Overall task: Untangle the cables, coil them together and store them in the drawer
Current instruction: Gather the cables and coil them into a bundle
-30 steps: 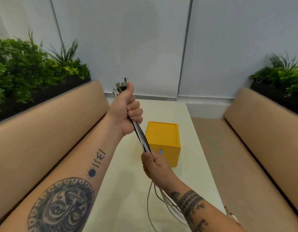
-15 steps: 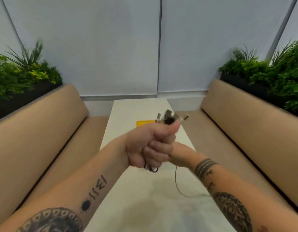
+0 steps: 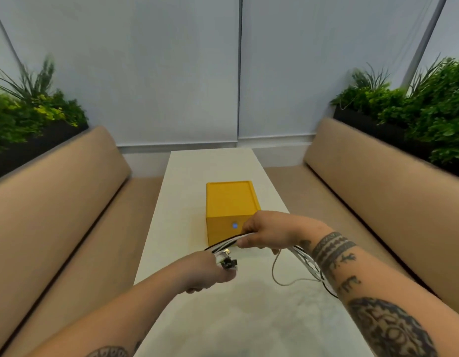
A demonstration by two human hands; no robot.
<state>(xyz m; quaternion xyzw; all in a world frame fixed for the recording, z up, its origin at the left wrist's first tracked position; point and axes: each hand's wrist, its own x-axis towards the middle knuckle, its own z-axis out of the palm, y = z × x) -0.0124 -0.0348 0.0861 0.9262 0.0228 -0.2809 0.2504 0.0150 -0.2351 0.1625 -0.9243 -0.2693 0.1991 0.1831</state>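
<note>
1. Gripping the plug ends [image 3: 227, 262] of the cables [image 3: 224, 245] in the left hand [image 3: 207, 270], fingers curled round them, plugs poking out at the thumb side.
2. Pinching the same bundle with the right hand [image 3: 265, 231], just up and right of the left hand. Short taut run of black and white strands between the two.
3. Hands close, not touching, both low over the table [image 3: 197, 325].
4. Trailing from under the right hand along the right forearm: loose tails [image 3: 309, 265], plus one thin white loop [image 3: 276, 275] sagging toward the table, right of the left hand.
5. Untangling: looks mostly done, going by strands lying side by side between the hands. Can't tell for the tails, blurred and partly hidden by the forearm.
6. Coiling: not yet done, no gathered loops in either hand. Probably at the gather-and-straighten step.
7. Storing: not begun. Yellow drawer box [image 3: 229, 202] just beyond the right hand, blue knob [image 3: 234, 225] right beside the right knuckles, drawer closed as far as visible.
8. Left to do: wind tails into one coil, free a hand, pull drawer open, drop coil in, close.
</note>
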